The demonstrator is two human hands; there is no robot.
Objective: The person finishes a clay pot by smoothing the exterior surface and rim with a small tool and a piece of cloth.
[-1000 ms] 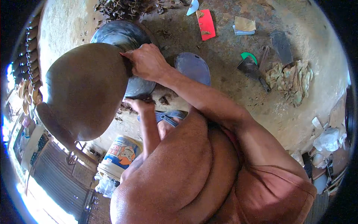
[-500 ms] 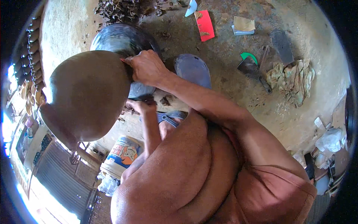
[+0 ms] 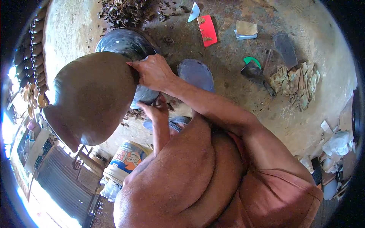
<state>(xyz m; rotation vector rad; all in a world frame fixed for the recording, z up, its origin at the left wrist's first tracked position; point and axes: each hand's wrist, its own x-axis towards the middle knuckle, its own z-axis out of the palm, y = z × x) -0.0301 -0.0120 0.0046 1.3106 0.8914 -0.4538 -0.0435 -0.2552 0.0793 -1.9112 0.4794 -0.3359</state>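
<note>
A large brown clay pot (image 3: 91,95) with a flared rim fills the left of the view. It stands by a smeared, wet-looking round wheel (image 3: 125,43), partly hidden behind it. At the pot's right side my right hand (image 3: 155,73) is closed, its fingertips against the wall; a small pale edge shows at the fingers, too little to name. Lower down, my left hand (image 3: 154,109) is at the lower edge of the wheel, thumb stretched apart from the other fingers, which are dark with clay and partly hidden.
Clay shavings (image 3: 123,13) lie heaped at the top. To the right are a grey oval plate (image 3: 195,74), a red card (image 3: 207,31), a scraper (image 3: 254,72), a dark flat slab (image 3: 286,49) and a crumpled cloth (image 3: 300,83). A labelled bucket (image 3: 127,159) stands lower left.
My left hand has moved a little to the right along the wheel's edge, its thumb now more visible. My right hand stays against the pot. The whole view has shifted slightly.
</note>
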